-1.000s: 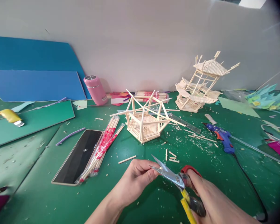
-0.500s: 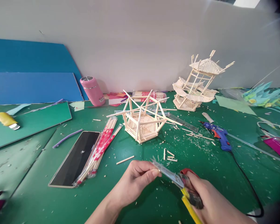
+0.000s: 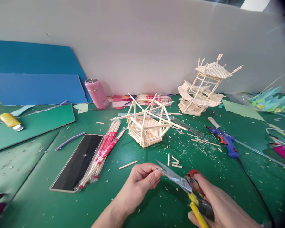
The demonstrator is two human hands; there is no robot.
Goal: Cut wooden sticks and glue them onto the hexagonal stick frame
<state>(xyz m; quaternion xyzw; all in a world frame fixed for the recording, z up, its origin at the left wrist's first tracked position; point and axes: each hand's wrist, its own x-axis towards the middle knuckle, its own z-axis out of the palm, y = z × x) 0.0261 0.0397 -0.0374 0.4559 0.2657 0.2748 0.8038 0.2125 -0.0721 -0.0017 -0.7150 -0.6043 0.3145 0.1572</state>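
Note:
My right hand is closed on scissors with red and yellow handles, whose blades stand apart and point to the upper left. Thumb and fingers of my left hand are pinched together by the blade tips; whatever lies between them is too hidden to make out. Just beyond the blades lie several short cut sticks, and a longer wooden stick rests left of them. Farther back stands a six-sided frame of wooden sticks with a slatted floor.
A stick pagoda leans at the back right, near a blue glue gun with its cord. On the left are a phone, bagged sticks, a yellow utility knife and a pink bottle. A clear ruler lies behind.
The scissor blades have opened wider, and my right hand has shifted slightly right and down. My left hand stays pinched near the blades. The whole view has shifted a little.

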